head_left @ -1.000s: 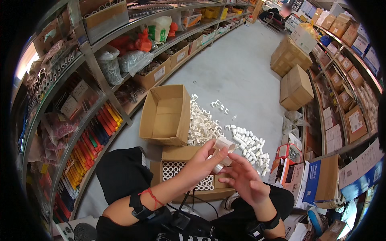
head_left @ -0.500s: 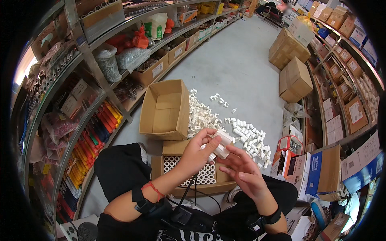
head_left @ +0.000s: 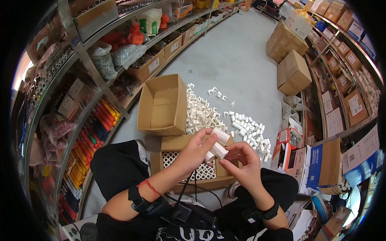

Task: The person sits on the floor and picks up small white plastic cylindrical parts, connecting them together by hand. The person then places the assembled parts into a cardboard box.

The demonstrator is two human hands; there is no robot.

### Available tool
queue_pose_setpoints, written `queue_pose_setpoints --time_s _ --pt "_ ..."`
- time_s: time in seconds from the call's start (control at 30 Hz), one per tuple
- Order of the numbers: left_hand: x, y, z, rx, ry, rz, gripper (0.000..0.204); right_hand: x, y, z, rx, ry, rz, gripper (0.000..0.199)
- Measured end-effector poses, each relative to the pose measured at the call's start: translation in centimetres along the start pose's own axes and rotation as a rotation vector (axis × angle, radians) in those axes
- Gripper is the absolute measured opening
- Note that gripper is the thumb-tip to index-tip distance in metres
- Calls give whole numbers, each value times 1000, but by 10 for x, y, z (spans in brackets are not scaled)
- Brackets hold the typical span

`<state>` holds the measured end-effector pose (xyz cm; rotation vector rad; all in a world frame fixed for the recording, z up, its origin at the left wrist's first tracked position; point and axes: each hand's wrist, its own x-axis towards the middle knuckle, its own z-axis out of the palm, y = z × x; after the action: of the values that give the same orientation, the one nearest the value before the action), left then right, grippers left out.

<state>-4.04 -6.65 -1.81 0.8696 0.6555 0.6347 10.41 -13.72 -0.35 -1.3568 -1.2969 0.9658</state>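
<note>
Left hand (head_left: 197, 150): thumb on top, fingers curled underneath, closed round a cluster of glossy white plastic cylinders (head_left: 219, 150), at least three, side by side and slanting
Right hand (head_left: 246, 164): thumb and forefinger bent close together at the near right end of the cluster, remaining fingers loosely curled; whether they pinch or only touch, cannot tell
Landmark: open brown cardboard carton packed with upright tubes (head_left: 175, 141), hereafter the packed carton; the cluster is held above its right part, partly hiding it
Inside the packed carton, white plastic tubes (head_left: 207, 173) stand in close rows, round open ends up
Either side of the packed carton: the person's legs in black trousers (head_left: 116, 168)
Just beyond the packed carton, slightly left: a deeper open brown cardboard box (head_left: 163, 108)
Beyond the packed carton, beside that box: a heap of white plastic U-shaped clips (head_left: 201, 113), with a few lying apart farther out
Beyond and right of the packed carton: short white plastic tubes (head_left: 251, 132), scattered loose on the smooth grey floor (head_left: 225, 52)
Well left of the packed carton: grey metal shelving (head_left: 93, 74), loaded with parts and bags
</note>
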Motion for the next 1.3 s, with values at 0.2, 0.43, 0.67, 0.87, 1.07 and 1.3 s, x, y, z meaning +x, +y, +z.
queue_pose_setpoints --time_s 0.2,0.43,0.67,0.87,1.07,1.3 --pt "0 -4 -3 68 -1 -15 35 -1 -2 1 -241 1 -115 28" --pt "1 2 -4 145 51 100 27 2 -11 -8 -249 148 -296 25" --pt "-1 1 -7 424 -106 64 26 3 -15 -16 238 212 -122 25" --pt "-7 -2 -4 676 -243 25 30 2 -8 -17 44 18 -99 21" --pt "-7 0 -7 846 -217 130 33 1 -7 -15 -100 -114 -99 25" --pt "-5 -1 -9 840 -194 167 33 0 -9 -14 -43 -110 -55 29"
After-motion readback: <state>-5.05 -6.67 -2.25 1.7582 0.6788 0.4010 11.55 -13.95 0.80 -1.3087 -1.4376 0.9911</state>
